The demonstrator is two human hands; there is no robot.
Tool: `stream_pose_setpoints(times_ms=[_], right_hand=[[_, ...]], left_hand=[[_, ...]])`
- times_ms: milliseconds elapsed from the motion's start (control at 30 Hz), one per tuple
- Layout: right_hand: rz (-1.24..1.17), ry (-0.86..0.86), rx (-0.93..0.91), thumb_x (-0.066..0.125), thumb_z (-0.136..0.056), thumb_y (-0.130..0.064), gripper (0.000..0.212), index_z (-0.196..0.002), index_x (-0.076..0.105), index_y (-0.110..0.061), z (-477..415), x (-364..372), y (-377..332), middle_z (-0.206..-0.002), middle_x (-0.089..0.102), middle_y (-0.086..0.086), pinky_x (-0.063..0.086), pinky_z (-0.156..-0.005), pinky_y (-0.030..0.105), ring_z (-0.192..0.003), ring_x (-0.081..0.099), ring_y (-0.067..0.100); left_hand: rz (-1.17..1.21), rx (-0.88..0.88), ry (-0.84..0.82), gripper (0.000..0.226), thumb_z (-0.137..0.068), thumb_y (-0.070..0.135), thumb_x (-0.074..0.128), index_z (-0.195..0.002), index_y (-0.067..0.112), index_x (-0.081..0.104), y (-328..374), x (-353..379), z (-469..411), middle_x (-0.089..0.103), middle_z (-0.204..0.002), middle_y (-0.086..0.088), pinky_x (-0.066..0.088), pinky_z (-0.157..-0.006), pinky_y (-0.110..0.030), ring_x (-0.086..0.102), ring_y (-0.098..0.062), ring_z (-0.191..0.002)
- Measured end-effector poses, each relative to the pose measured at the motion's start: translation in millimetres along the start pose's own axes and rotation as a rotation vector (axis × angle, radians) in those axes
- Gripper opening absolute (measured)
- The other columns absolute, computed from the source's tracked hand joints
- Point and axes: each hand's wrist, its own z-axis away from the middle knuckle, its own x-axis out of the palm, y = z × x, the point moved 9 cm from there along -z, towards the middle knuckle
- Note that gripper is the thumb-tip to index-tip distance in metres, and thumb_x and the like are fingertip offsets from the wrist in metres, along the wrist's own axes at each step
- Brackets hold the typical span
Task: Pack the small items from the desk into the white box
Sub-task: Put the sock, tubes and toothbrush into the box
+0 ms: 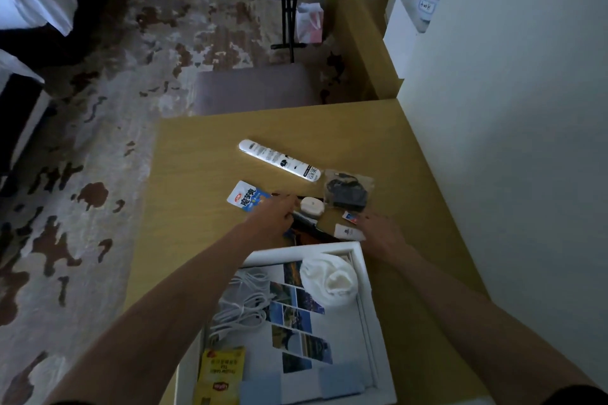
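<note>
The white box (361, 268) sits at the near edge of the wooden desk (197, 174), and every place below is given from it. Inside it lie a coil of white cable (243, 302) on its left side, a bunched white cloth (329, 279) in its far right corner, a yellow tea packet (220, 371) at its near left, and a sheet of small photos (296, 316) across the bottom.

The things not yet packed lie just beyond the box's far rim. The left hand (274, 215) reaches over that rim near its left end. Its fingers (289, 200) are stretched forward and fairly close together, not visibly wrapped round anything. Their tips are just short of a small round white case (312, 205). A black comb (307, 225) runs from under the hand back toward the rim. A blue-and-white sachet (245, 196) shows on the hand's far left side, partly covered by it.

The right hand (378, 230) is past the box's far right corner, back of the hand up. Its fingertips are at a little red-and-blue card (349, 217), and a small white sachet (347, 231) lies just beside them, touching the rim (the dim, blurred view hides how far the fingers are spread, and whether they pinch the card cannot be told).

Farther from the box lie a clear bag holding something black (348, 191) and, beyond that, a long white tube (279, 159) set at a slant.
</note>
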Motion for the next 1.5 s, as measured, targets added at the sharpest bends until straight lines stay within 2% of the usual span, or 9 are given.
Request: stream_pose_setpoints(times_ms=[100, 233, 400, 600, 800, 1033, 1233, 1367, 1500], right_hand=[[-0.157, 0.001, 0.029, 0.064, -0.081, -0.053, 0.052, -0.122, 0.057, -0.021, 4.0, 1.0, 5.9, -0.115, 0.063, 0.006, 0.043, -0.074, 0.029, -0.096, 0.060, 0.022], [-0.634, 0.041, 0.197, 0.076, -0.078, -0.032, 0.035, -0.109, 0.063, -0.020, 21.1, -1.1, 23.4, -0.103, 0.063, -0.002, 0.040, -0.063, 0.017, -0.087, 0.057, 0.009], [-1.024, 0.134, 0.319, 0.073, -0.084, -0.018, 0.023, -0.101, 0.059, -0.022, 50.8, -23.4, 28.3, -0.090, 0.061, -0.010, 0.055, -0.059, 0.024, -0.079, 0.063, 0.009], [-1.169, 0.188, 0.290, 0.071, -0.085, -0.011, 0.024, -0.106, 0.062, -0.016, 69.9, -54.6, 18.6, -0.099, 0.065, -0.001, 0.058, -0.063, 0.025, -0.087, 0.066, 0.014], [-1.166, 0.221, 0.116, 0.075, -0.080, -0.014, 0.024, -0.099, 0.065, -0.025, 84.0, -93.7, -2.0, -0.101, 0.069, -0.003, 0.058, -0.060, 0.023, -0.089, 0.067, 0.012], [-0.930, 0.053, -0.252, 0.075, -0.078, -0.029, 0.033, -0.107, 0.063, -0.037, 107.3, -123.3, -78.8, -0.101, 0.067, -0.018, 0.054, -0.070, 0.015, -0.090, 0.064, -0.006], [-0.846, -0.190, -0.380, 0.076, -0.076, -0.023, 0.045, -0.118, 0.059, -0.027, 122.7, -91.9, -148.5, -0.104, 0.065, -0.008, 0.054, -0.063, 0.022, -0.089, 0.066, 0.009], [-0.536, -0.246, -0.452, 0.075, -0.077, -0.031, 0.047, -0.120, 0.057, -0.032, 133.0, -54.9, -168.8, -0.104, 0.062, -0.014, 0.047, -0.065, 0.011, -0.089, 0.060, -0.001], [-0.306, -0.330, -0.484, 0.071, -0.080, -0.026, 0.041, -0.119, 0.058, -0.027, 141.3, -11.5, -180.9, -0.108, 0.059, -0.009, 0.046, -0.072, 0.020, -0.092, 0.057, 0.007]], left_hand=[[-0.167, 0.127, -0.044, 0.039, -0.088, 0.021, 0.054, -0.126, 0.019, 0.049, 3.5, 14.5, -10.9, 0.052, -0.125, -0.005, 0.050, -0.083, -0.045, 0.050, -0.025, -0.115], [-0.288, 0.209, -0.104, 0.037, -0.087, 0.025, 0.059, -0.122, 0.018, 0.054, 10.6, 30.1, -19.3, 0.052, -0.129, -0.005, 0.049, -0.087, -0.046, 0.049, -0.026, -0.118], [-0.357, 0.243, -0.165, 0.031, -0.084, 0.022, 0.059, -0.114, 0.015, 0.053, 12.2, 35.3, -23.8, 0.054, -0.121, -0.007, 0.050, -0.078, -0.042, 0.053, -0.027, -0.111], [-0.213, 0.223, -0.131, 0.017, -0.084, 0.024, 0.060, -0.097, 0.014, 0.057, 17.0, 16.3, -12.3, 0.058, -0.115, -0.006, 0.049, -0.078, -0.040, 0.052, -0.024, -0.109], [-0.026, 0.042, 0.078, 0.012, -0.089, 0.023, 0.055, -0.099, 0.017, 0.060, 1.3, -37.8, 28.3, 0.063, -0.104, -0.005, 0.048, -0.076, -0.038, 0.058, -0.024, -0.097], [0.062, -0.027, 0.385, 0.016, -0.092, 0.026, 0.056, -0.100, 0.013, 0.052, -7.7, -86.5, 121.2, 0.053, -0.086, -0.012, 0.048, -0.063, -0.043, 0.054, -0.035, -0.073], [0.114, -0.148, 0.479, 0.010, -0.093, 0.031, 0.049, -0.091, 0.030, 0.040, -21.3, -91.8, 198.6, 0.047, -0.079, 0.003, 0.041, -0.052, -0.034, 0.049, -0.021, -0.063], [0.127, -0.169, 0.479, 0.011, -0.094, 0.034, 0.050, -0.092, 0.030, 0.040, -25.7, -89.7, 229.1, 0.051, -0.083, 0.002, 0.042, -0.053, -0.033, 0.051, -0.021, -0.067], [0.118, -0.134, 0.435, 0.012, -0.094, 0.032, 0.049, -0.097, 0.023, 0.043, -22.1, -86.8, 239.8, 0.051, -0.086, 0.000, 0.043, -0.055, -0.035, 0.051, -0.023, -0.068]])
